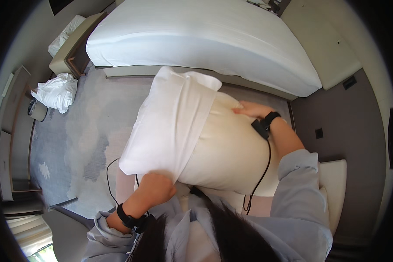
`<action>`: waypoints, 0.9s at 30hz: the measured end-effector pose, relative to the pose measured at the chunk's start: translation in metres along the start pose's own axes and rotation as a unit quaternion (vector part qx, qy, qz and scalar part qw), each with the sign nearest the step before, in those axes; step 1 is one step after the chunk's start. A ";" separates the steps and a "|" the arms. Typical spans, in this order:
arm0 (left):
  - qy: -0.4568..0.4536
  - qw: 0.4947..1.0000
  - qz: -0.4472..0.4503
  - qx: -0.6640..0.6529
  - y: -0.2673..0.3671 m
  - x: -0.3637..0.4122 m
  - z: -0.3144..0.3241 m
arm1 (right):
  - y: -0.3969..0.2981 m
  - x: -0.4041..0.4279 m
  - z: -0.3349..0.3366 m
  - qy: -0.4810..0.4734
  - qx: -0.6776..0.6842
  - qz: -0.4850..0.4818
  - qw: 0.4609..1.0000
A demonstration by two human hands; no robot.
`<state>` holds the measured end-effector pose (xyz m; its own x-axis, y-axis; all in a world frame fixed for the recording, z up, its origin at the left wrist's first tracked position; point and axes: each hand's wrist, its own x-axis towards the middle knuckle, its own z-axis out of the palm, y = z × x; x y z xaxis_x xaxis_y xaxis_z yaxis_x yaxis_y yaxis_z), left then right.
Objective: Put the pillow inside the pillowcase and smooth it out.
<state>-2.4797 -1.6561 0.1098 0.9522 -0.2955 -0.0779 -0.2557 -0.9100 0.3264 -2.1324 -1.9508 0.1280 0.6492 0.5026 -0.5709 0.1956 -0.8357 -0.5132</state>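
Note:
A cream pillow (229, 147) lies before me, with a white pillowcase (167, 124) drawn over its left part. The case's open edge runs slantwise across the pillow, and the right part is bare. My left hand (159, 188) is closed in a fist on the case's near edge, close to its opening. At the pillow's far right edge rests my right hand (252, 109), its fingertips on the bare fabric; whether they pinch it is hard to see. Both wrists carry black straps, and a black cable (265, 170) hangs from the right one.
A bed with a white sheet (196, 39) stands beyond the pillow. On the patterned carpet (85, 131) at left are a bundle of white linen (57, 91) and a waste bin (37, 111). A cream cushion (334, 190) is at my right, a grey chair (65, 232) at lower left.

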 end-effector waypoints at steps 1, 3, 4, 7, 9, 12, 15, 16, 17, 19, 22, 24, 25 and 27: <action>0.002 1.000 0.002 0.001 0.001 0.003 -0.007 | -0.023 -0.017 0.005 -0.029 0.015 0.016 0.999; -0.003 1.000 -0.029 0.007 0.000 0.012 -0.033 | 0.007 -0.005 0.012 0.007 0.073 -0.030 0.997; -0.095 0.989 -0.114 -0.002 0.009 0.031 -0.056 | 0.003 -0.011 0.008 0.024 0.083 -0.037 0.996; 0.185 0.973 -0.130 -0.036 0.019 0.063 -0.063 | -0.027 -0.039 0.001 0.096 0.162 -0.073 0.979; 0.263 0.958 -0.113 -0.030 0.028 0.085 -0.051 | -0.036 -0.057 -0.002 0.151 0.225 -0.099 0.958; 0.330 0.940 -0.088 -0.022 0.041 0.107 -0.056 | -0.052 -0.099 -0.012 0.297 0.210 -0.214 0.907; 0.336 0.940 -0.052 -0.015 0.053 0.126 -0.089 | -0.087 -0.151 -0.022 0.396 0.165 -0.291 0.855; 0.364 0.930 -0.042 -0.014 0.055 0.134 -0.101 | -0.105 -0.169 -0.026 0.399 0.165 -0.293 0.853; 0.393 0.919 -0.033 -0.013 0.059 0.140 -0.114 | -0.126 -0.191 -0.032 0.421 0.144 -0.295 0.846; 0.413 0.910 -0.031 -0.017 0.070 0.148 -0.138 | -0.147 -0.222 -0.036 0.448 0.120 -0.298 0.834; 0.468 0.882 -0.004 -0.053 0.077 0.148 -0.153 | -0.159 -0.248 -0.021 0.600 -0.232 -0.406 0.650; 0.420 0.903 -0.007 -0.084 0.062 0.143 -0.131 | -0.158 -0.250 0.010 0.608 -0.330 -0.391 0.607; 0.370 0.922 -0.015 -0.116 0.052 0.139 -0.116 | -0.149 -0.244 0.032 0.603 -0.319 -0.392 0.617; 0.429 0.897 0.084 -0.071 0.019 0.121 -0.049 | -0.131 -0.223 0.087 0.602 -0.296 -0.416 0.614</action>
<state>-2.3610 -1.6951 0.1531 0.6965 -0.0376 0.7166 -0.4420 -0.8091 0.3872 -2.3669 -1.9341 0.2663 0.1461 0.5804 0.8011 0.8296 -0.5131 0.2204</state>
